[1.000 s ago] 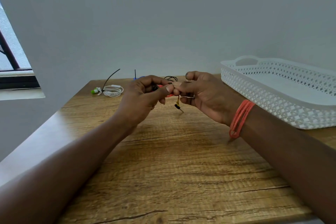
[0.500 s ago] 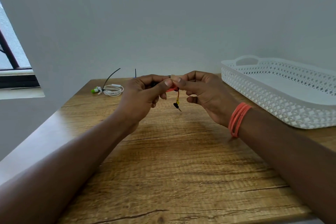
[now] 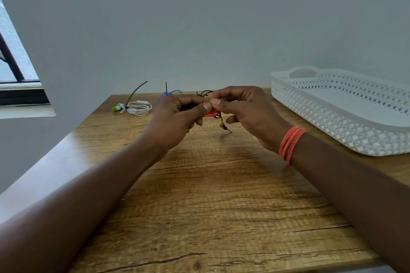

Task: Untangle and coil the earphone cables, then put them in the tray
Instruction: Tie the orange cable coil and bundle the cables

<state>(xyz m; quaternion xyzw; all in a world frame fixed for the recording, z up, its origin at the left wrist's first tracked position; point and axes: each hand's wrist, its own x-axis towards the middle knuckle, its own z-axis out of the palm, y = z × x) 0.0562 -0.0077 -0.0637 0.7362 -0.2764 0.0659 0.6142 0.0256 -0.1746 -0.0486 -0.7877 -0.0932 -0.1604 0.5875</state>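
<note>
Two bare forearms without sleeves, left hand (image 3: 175,119) unadorned, right hand (image 3: 250,115) with short trimmed nails, stack of thin orange bands (image 3: 290,143) (several loops) around the right wrist

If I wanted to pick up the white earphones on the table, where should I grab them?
Probably pinch the white earphones at the black tie cinching the coil, coming straight down from above. The bundle lies flat on the table, so that grip should keep the loops together.

Setting: probably a room in a home. A wood-grain surface (image 3: 199,206) is standing against a plain grey wall (image 3: 199,17); a window (image 3: 13,66) is showing at left; a white perforated tray (image 3: 332,122) is sitting on it.
</note>
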